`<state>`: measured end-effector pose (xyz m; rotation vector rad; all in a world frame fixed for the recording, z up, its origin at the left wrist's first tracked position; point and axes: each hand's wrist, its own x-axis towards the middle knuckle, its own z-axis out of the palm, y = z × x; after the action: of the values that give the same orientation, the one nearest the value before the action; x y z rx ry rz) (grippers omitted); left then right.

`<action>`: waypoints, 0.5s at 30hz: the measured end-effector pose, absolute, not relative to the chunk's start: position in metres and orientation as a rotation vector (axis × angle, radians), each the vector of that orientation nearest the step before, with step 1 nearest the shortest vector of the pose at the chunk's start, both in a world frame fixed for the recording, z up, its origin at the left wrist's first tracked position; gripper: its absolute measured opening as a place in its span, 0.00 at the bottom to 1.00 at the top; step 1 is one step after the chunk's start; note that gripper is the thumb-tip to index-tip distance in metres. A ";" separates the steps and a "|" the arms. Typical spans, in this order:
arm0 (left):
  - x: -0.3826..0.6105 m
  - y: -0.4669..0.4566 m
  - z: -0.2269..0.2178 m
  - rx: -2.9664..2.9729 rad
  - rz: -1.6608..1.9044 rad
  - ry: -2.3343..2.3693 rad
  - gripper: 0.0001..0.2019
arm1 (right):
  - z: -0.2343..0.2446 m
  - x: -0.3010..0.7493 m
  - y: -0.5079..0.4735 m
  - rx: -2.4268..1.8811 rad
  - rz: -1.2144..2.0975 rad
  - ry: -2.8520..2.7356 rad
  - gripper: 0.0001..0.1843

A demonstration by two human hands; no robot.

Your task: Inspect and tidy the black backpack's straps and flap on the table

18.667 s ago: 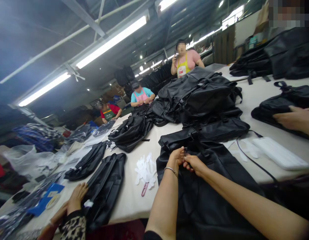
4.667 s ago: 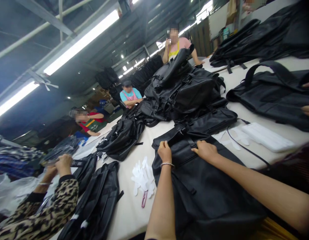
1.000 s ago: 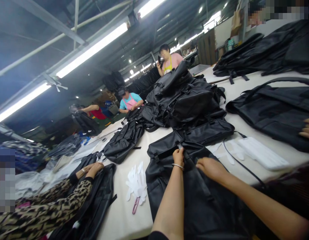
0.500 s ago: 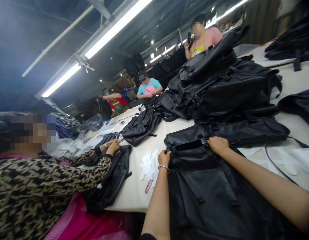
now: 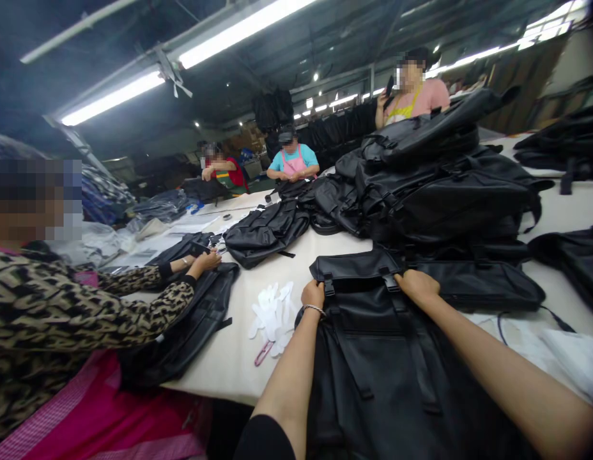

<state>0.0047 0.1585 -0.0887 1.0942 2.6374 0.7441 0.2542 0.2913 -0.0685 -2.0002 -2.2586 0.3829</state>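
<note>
Looking first for lettering, we find letter-like shapes across the patterned sleeve (image 5: 133, 319) of the co-worker at our left, though we cannot read a word; any print on the green apron (image 5: 224, 180) farther back is too small for us.

Our black bag (image 5: 383, 351) lies on the pale table (image 5: 241, 361), directly before us, its top band carrying two buckles (image 5: 390, 282) and two straps (image 5: 421, 377) trailing down its front. We cannot see what it contains. Beyond it rises a pile of black bags (image 5: 450, 204), and crumpled clear plastic (image 5: 92, 246) sits on the far left.

Our left hand (image 5: 314, 294), a bracelet (image 5: 314, 310) at the wrist, is clenched on the bag's upper left edge beside one buckle; our right hand (image 5: 420, 285) grasps the upper right edge beside the other. Which layers the fingers pinch, we cannot tell. Both arms reach forward, the right slanting in from the lower right corner. Near our left wrist lie white pieces (image 5: 272, 310) and a pink tool (image 5: 264, 353).
</note>
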 end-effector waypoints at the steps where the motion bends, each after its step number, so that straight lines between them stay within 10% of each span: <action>1: 0.005 0.160 -0.089 1.078 0.744 2.644 0.13 | -0.066 0.253 0.292 -1.998 0.371 -2.261 0.25; 15: 0.010 0.156 -0.095 1.059 0.750 2.625 0.14 | -0.077 0.283 0.246 -1.934 0.376 -2.193 0.19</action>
<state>0.0104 0.1558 -0.0950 1.0592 2.6248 0.7498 0.2832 0.2458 -0.0765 -1.9342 -2.1932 0.3762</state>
